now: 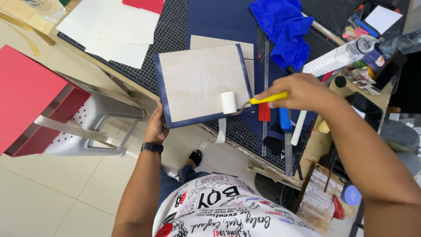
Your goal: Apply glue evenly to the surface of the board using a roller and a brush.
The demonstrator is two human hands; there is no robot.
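Observation:
A square grey board (199,81) wrapped with dark blue edging sticks out over the table's near edge. My left hand (156,126) grips its lower left corner from below. My right hand (298,91) is closed around the yellow handle of a small roller (245,102). The roller's white drum rests on the board near its lower right corner. A white strip (220,130) hangs down under the board.
A black gridded cutting mat (175,26) covers the table, with white sheets (112,28), dark blue sheets (221,17), a blue cloth (285,28), a metal ruler (265,94) and a white glue bottle (337,57). A stool carrying red boards (30,90) stands to the left.

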